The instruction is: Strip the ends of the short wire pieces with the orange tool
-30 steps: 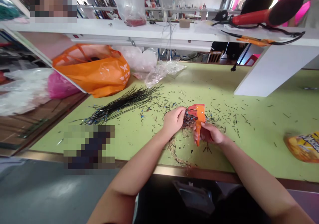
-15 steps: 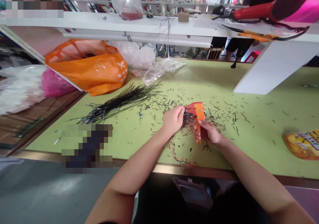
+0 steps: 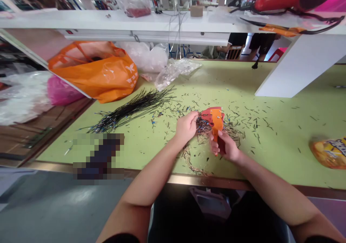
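Observation:
My right hand is wrapped round the handles of an orange and red wire stripper, its head pointing left and away from me. Just left of the jaws, my left hand is closed in a pinch, with a thin dark wire between it and the stripper; most of the wire is hidden by the fingers. Under the tool lies a heap of short black and blue wire scraps. A bundle of long black wires rests on the green table to the left, some ends showing blue and bare metal.
An orange bag and clear plastic bags stand at the back left. A white shelf spans above the table, with a white upright panel on the right. A yellow snack packet lies at the right edge.
The camera view has shifted slightly. Both hands stay close together at the wire stripper, whose red jaw part shows a little more than before. The long wire bundle lies as before.

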A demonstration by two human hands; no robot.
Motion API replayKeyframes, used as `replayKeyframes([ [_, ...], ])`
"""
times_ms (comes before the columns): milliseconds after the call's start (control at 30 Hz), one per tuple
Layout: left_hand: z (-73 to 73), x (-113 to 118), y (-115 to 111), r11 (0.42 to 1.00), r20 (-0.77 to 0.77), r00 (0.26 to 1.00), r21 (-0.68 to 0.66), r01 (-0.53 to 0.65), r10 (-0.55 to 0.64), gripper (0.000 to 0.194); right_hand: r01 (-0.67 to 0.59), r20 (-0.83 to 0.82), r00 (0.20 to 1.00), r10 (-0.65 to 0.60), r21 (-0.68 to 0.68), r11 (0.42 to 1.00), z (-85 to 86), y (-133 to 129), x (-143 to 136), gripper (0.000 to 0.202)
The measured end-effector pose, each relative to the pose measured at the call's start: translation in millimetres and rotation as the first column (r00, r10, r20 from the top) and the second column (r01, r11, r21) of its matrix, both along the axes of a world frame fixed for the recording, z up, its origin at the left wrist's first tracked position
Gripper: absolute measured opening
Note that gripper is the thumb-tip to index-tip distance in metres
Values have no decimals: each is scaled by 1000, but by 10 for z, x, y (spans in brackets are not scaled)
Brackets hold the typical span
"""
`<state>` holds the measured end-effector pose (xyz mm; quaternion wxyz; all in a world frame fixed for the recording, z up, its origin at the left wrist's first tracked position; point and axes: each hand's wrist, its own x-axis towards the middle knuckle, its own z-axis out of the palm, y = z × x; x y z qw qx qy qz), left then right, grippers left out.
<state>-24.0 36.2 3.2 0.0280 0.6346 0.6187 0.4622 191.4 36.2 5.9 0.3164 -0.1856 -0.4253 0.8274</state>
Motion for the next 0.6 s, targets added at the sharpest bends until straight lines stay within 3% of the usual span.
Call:
replayKeyframes([
  [33, 8, -62, 23, 996, 50, 996, 48, -71, 69, 32, 97, -28, 995, -96, 39, 995, 59, 36, 40, 41],
  [100, 25, -174, 69, 963, 167, 962, 128, -238, 216, 38, 390, -90, 919, -383, 85, 917, 174, 140, 128, 33],
  [133, 31, -205, 83, 944, 196, 944, 144, -296, 266, 39, 478, -95, 877, -471, 72, 875, 215, 196, 164, 27],
  [200, 35, -184, 82, 957, 146, 956, 103, -270, 254, 39, 556, -96, 831, -549, 77, 828, 232, 282, 199, 22],
  [300, 39, 3, 3, 997, -30, 997, 13, -76, 77, 33, 411, -42, 911, -410, 172, 895, 92, 283, 141, 32],
  [433, 84, 236, -145, 1000, -193, 981, -9, 1, -3, 31, 200, 83, 970, -228, 261, 944, -164, 119, -7, 41],
  [500, 115, 291, -200, 999, -249, 968, -14, 32, -34, 31, 163, 114, 974, -195, 241, 957, -240, 57, -52, 43],
  [600, 150, 342, -259, 995, -312, 946, 3, 99, -94, 30, 205, 102, 969, -224, 173, 963, -296, 42, -67, 45],
])
